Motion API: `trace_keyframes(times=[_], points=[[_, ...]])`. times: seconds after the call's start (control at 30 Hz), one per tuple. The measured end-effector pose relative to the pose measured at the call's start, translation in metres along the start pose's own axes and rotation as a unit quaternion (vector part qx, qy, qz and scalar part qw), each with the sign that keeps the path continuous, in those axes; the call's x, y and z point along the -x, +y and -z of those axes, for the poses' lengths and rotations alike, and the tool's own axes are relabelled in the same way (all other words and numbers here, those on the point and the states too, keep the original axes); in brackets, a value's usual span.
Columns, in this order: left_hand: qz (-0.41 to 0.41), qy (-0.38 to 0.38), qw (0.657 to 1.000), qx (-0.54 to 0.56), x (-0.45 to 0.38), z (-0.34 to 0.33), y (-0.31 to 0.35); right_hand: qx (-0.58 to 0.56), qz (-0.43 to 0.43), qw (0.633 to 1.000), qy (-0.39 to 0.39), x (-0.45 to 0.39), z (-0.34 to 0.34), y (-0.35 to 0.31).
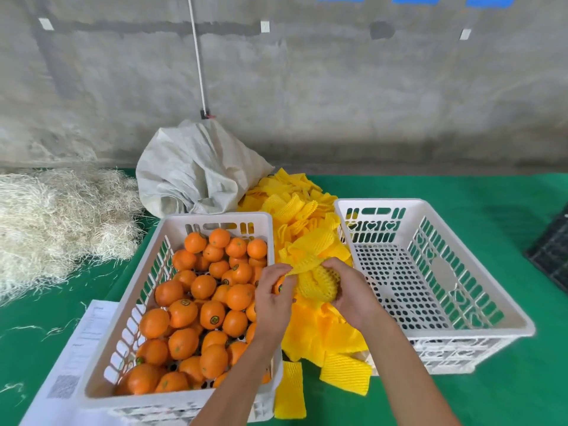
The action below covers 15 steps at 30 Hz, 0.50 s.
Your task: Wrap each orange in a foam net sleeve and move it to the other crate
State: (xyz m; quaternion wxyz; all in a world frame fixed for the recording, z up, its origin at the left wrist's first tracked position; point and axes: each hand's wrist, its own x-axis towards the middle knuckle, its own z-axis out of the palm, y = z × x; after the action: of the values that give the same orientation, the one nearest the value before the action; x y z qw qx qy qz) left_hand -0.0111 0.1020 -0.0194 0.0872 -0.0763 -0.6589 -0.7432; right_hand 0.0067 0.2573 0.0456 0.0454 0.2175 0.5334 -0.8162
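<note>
head view: between the two crates, both hands work one orange into a yellow foam sleeve. the left hand pinches the sleeve's mouth at 9 o'clock of the fruit; the right hand curls round the netted side at 3 o'clock. the orange looks firm and fairly weighty, best cupped; the sleeve looks light, soft and stretchy, best taken by its rim. the white crate at 3 o'clock holds no fruit yet.
</note>
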Motion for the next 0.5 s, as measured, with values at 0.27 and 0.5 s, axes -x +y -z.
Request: trace_keyframes(times=[0.27, 0.5], points=[[0.037, -0.055, 0.997, 0.035, 0.003, 0.001, 0.006, -0.011, -0.115, 0.992, -0.053, -0.004, 0.003, -0.007], [0.075, -0.087, 0.993, 0.015, 0.005, -0.002, 0.017, -0.123, -0.128, 0.98, -0.09, -0.014, 0.014, -0.004]])
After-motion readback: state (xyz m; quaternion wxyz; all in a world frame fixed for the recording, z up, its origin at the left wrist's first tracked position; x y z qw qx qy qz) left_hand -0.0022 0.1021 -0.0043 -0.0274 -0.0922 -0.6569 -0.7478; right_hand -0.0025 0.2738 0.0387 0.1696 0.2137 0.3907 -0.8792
